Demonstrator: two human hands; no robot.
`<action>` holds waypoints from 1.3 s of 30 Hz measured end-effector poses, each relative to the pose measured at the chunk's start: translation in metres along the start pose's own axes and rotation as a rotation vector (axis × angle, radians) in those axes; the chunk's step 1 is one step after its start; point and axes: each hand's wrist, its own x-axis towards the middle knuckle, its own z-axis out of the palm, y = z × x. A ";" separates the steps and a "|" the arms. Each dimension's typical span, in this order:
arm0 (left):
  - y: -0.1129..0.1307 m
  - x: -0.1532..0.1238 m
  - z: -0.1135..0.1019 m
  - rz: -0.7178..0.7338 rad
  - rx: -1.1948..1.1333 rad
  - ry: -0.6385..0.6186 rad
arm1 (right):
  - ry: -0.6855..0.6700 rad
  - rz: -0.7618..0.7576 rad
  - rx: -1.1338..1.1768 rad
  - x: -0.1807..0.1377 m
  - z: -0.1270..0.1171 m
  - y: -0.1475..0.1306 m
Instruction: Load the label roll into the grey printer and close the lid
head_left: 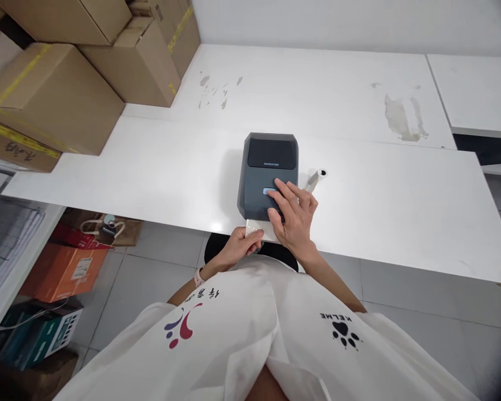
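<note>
A dark grey label printer (254, 192) sits near the table's front edge, with a light blue button (269, 191) on its top. From its front a white label strip (253, 225) sticks out over the edge. My left hand (242, 245) is closed on the end of that strip, thumb on top. Spread over the printer's right front part, my right hand (294, 214) has its fingers apart, one fingertip at the button. Just right of the printer lies a small white roll (317, 177) with a dark centre, partly hidden by my right hand.
Cardboard boxes (58, 94) are stacked at the back left of the white table (171, 172). An orange box (67, 270), a teal box (45, 340) and a paper bag (129, 231) stand low on the left. A dark stool (217, 248) is partly under the front edge.
</note>
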 end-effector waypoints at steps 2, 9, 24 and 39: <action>-0.003 0.001 -0.005 -0.011 0.070 -0.026 | -0.031 0.016 -0.013 0.006 -0.002 0.000; 0.005 0.005 -0.021 0.421 0.129 0.609 | -0.014 0.026 -0.024 0.006 -0.001 0.001; -0.004 0.032 -0.009 0.606 0.111 0.436 | 0.124 0.393 0.448 -0.041 0.009 0.005; 0.047 0.040 -0.021 0.830 0.032 0.394 | 0.248 0.322 0.549 0.010 -0.007 0.012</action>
